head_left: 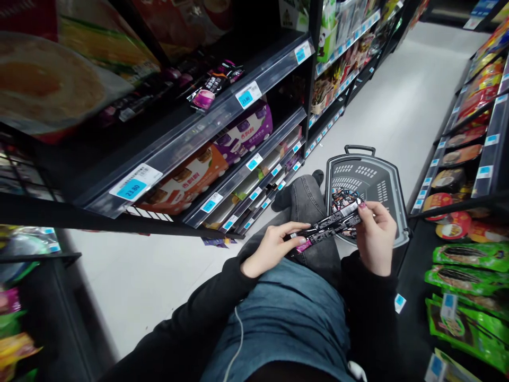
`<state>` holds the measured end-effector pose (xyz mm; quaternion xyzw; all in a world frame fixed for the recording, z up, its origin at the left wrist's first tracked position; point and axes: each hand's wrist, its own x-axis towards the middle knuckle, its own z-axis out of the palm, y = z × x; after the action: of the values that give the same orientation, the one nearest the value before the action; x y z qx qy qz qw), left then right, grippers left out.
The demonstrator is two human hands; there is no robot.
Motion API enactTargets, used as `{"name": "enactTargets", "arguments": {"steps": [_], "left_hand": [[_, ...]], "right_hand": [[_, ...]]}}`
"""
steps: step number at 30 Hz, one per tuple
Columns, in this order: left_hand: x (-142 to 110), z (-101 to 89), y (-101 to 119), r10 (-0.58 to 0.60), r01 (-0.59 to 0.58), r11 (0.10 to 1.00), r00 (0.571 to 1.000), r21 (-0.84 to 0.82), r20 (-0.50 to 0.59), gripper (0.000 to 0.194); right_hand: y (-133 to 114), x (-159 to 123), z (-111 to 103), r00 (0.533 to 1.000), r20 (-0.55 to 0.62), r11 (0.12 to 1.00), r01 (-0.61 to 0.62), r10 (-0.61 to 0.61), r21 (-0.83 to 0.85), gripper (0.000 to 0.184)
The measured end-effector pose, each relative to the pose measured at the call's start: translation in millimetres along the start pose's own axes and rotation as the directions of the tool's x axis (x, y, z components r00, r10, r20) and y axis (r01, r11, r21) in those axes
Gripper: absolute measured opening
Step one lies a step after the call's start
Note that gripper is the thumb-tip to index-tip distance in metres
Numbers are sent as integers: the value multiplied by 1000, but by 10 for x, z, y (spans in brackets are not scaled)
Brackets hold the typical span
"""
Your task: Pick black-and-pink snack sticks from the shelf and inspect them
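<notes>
Two slim black packets (328, 225) with pink ends lie stretched between my hands, over my knees. My left hand (272, 244) pinches their left ends between thumb and fingers. At the other ends, my right hand (376, 231) grips them by thumb and fingertips. Just beyond and below my right hand stands a grey shopping basket (392, 180), with a heap of similar dark packets (341, 199) inside. More black-and-pink packets (212, 87) rest on the upper shelf to the left, near its front edge.
A black shelf with a price rail (248, 95) runs along my left side. Orange cartons (191, 178) and purple cartons (250, 130) sit below. Green snack bags (471, 257) and round tubs (453, 225) fill the right shelves. The pale aisle floor (413, 69) stretches ahead.
</notes>
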<state>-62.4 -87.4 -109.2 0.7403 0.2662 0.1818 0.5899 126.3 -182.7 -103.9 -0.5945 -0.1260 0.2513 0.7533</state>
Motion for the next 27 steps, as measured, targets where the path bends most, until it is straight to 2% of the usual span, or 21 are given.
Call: {"name": "enactTargets", "arguments": {"steps": [2,5,8,10,13,16,18,20,22,27], "left_hand": [[42,1,-20,-103,100,981,995,-164,-11,31],[109,-28,-67,-248,191,884,965,-428,-81,42],[182,-102,-99,-302,123,798,928,-590,-216,49],[229,-155,-92,-317,74,746,914,-662,-255,45],[290,-176,-18,-313,23,677,914,-736,-259,39],[344,-103,116,-274,6,669,931,-743,-239,38],[383,-29,205,-239,2,689,945,-724,-225,39],[427,39,273,-187,-32,717,954,-697,-236,39],[470,88,316,-126,-91,738,955,-669,-268,39],[511,166,353,-51,-166,746,951,-645,-304,43]], "right_hand": [[21,-4,-51,999,33,1000,-9,10,-20,29],[30,-59,-177,995,95,991,37,-25,-125,28],[9,-211,-285,975,183,949,171,-125,-265,28],[-3,-355,-303,944,286,921,250,-163,-300,30],[24,-571,-250,883,458,914,267,-105,-306,39],[113,-722,-162,829,558,899,212,44,-385,48],[180,-775,-109,823,549,890,134,145,-436,43],[228,-798,-64,838,501,882,55,214,-468,31],[248,-805,-29,863,449,870,22,232,-492,22],[250,-818,34,899,382,882,-11,215,-471,26]]}}
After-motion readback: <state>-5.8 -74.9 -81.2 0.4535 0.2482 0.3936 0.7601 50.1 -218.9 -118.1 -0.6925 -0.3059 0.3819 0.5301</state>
